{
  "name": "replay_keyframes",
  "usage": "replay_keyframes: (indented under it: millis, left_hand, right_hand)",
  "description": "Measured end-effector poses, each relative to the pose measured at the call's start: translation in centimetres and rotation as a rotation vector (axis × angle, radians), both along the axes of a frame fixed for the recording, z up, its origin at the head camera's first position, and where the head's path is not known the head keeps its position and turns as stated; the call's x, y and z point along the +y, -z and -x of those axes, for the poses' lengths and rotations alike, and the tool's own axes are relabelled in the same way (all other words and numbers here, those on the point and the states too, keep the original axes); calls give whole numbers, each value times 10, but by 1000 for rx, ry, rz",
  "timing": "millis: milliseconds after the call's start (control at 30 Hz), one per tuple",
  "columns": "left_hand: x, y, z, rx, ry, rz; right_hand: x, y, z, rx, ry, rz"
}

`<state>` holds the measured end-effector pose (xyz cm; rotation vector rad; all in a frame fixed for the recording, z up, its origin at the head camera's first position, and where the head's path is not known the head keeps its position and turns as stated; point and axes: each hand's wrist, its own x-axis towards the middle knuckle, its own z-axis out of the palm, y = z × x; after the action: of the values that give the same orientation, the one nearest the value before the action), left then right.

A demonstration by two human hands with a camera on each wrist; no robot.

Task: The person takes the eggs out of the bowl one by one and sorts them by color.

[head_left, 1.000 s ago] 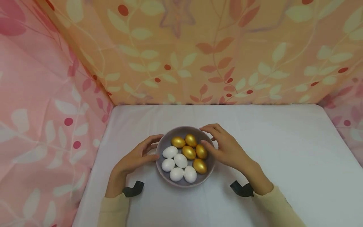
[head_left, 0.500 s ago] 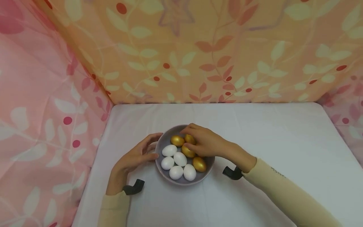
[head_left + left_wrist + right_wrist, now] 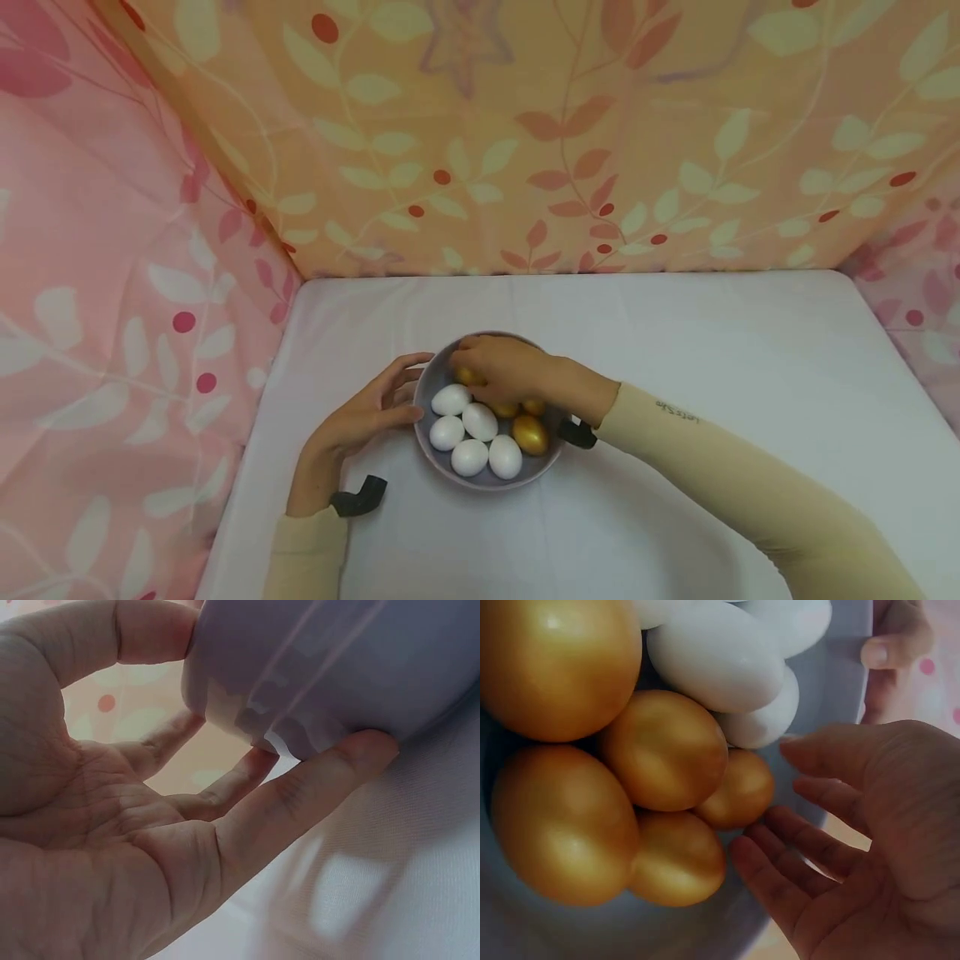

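A greyish-purple bowl (image 3: 489, 481) stands on the white tabletop, holding several white eggs (image 3: 480, 422) and several gold eggs (image 3: 531, 435). My left hand (image 3: 367, 417) lies along the bowl's left side, its spread fingertips against the outer wall (image 3: 300, 667). My right hand (image 3: 510, 371) reaches over the bowl from the right and covers part of the gold eggs. In the right wrist view its thumb and fingers (image 3: 776, 874) are spread around the farthest gold egg (image 3: 739, 787), fingertips right at the egg.
White cloth (image 3: 712, 350) covers the table. Behind it hangs an orange leaf-patterned curtain (image 3: 480, 150), with a pink curtain (image 3: 112, 333) on the left and another on the right. Dark camera mounts (image 3: 362, 497) sit at both wrists.
My right hand has moved from the bowl's right rim leftward across the gold eggs to the upper left one. The left hand and the bowl have stayed nearly in place.
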<state>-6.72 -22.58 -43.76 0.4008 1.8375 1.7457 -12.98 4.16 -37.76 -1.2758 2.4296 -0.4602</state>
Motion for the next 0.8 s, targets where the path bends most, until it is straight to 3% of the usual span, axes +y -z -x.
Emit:
replay_keyframes:
  millis: [333,500,800]
  left_hand:
    - [0,2,-1,23,6,-18]
    - [0,3,-1,24,8,-13]
    - [-1,3,0,41,24,-18]
  right_hand:
    - [-11,7,-2,16,-8,-111]
    - [-14,10,-3,39,-50,-137]
    - [-12,3,-3,96,-38,-138]
